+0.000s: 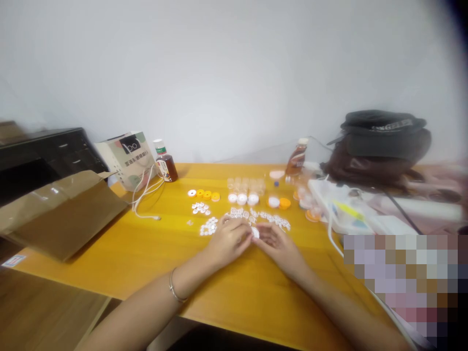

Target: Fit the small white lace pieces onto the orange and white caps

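Over the middle of the table, my left hand (231, 240) and my right hand (280, 247) meet around a small white round piece, like a cap (255, 233). The fingertips of both hands pinch it from either side; fine detail is blurred. Small white discs (208, 226) lie just left of my left hand, with more small white parts (200, 208) behind them. Beyond my fingers are white patterned pieces (239, 213) and a strip of tiny white parts (274, 218). Farther back stand white caps (242, 199), orange-yellow round caps (207, 195) and clear little containers (245, 185).
A brown cardboard box (69, 209), a printed paper bag (127, 163), a white cable (141, 214) and a dark-filled bottle (166, 165) stand or lie left. Right are another bottle (296, 158), a white tray (336, 224) and a dark bag (361, 163) under a black cap (383, 131).
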Available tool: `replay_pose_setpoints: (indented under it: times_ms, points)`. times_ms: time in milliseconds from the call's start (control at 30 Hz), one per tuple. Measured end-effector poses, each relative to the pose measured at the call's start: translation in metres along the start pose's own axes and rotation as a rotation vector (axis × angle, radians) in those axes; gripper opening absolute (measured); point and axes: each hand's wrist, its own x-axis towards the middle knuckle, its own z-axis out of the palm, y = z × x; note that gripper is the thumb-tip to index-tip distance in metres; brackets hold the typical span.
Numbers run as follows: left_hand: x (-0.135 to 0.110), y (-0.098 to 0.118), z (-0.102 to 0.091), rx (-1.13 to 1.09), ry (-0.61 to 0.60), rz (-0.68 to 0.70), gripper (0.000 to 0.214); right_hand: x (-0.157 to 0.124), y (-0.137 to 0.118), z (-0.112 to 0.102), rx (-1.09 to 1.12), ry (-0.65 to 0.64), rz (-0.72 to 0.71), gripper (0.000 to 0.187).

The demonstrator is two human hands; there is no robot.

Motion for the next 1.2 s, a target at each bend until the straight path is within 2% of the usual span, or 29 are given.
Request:
replay_pose_setpoints:
  times_ms: [67, 133, 233, 333, 433, 600, 667, 800, 967, 1200]
  points:
    - [-0.001, 0.000, 0.000, 0.002, 0.035, 0.034, 0.011, -0.001, -0.003, 0.002, 0.208, -0.062, 0.113, 0.033]
    - [-0.002, 0.000, 0.001, 0.000, 0.049, 0.050, 0.011, -0.001, -0.006, 0.003, 0.314, -0.073, 0.169, 0.035]
    - [-0.001, 0.000, 0.002, -0.028, 0.026, 0.059, 0.014, -0.001, -0.007, 0.002, 0.361, -0.056, 0.205, 0.036]
    - [0.002, -0.006, -0.008, -0.082, -0.030, 0.032, 0.018, 0.000, -0.006, 0.000, 0.356, -0.051, 0.217, 0.036]
    - [0.005, -0.027, -0.028, -0.077, -0.095, -0.108, 0.019, 0.001, -0.003, -0.001, 0.318, -0.030, 0.232, 0.037]
    - [-0.001, -0.078, -0.062, 0.047, -0.323, -0.513, 0.015, 0.003, 0.000, -0.002, 0.285, -0.032, 0.239, 0.036]
    - [-0.005, -0.090, -0.067, 0.019, -0.384, -0.563, 0.014, 0.003, 0.000, -0.002, 0.274, -0.039, 0.235, 0.036]
    - [-0.008, -0.097, -0.063, -0.042, -0.426, -0.578, 0.013, 0.002, -0.001, -0.002, 0.241, -0.037, 0.215, 0.036]
    - [-0.009, -0.098, -0.056, -0.074, -0.424, -0.605, 0.012, 0.001, -0.002, -0.001, 0.186, -0.050, 0.178, 0.036]
    - [-0.011, -0.097, -0.056, -0.115, -0.424, -0.656, 0.013, 0.001, -0.002, 0.000, 0.158, -0.039, 0.155, 0.036]
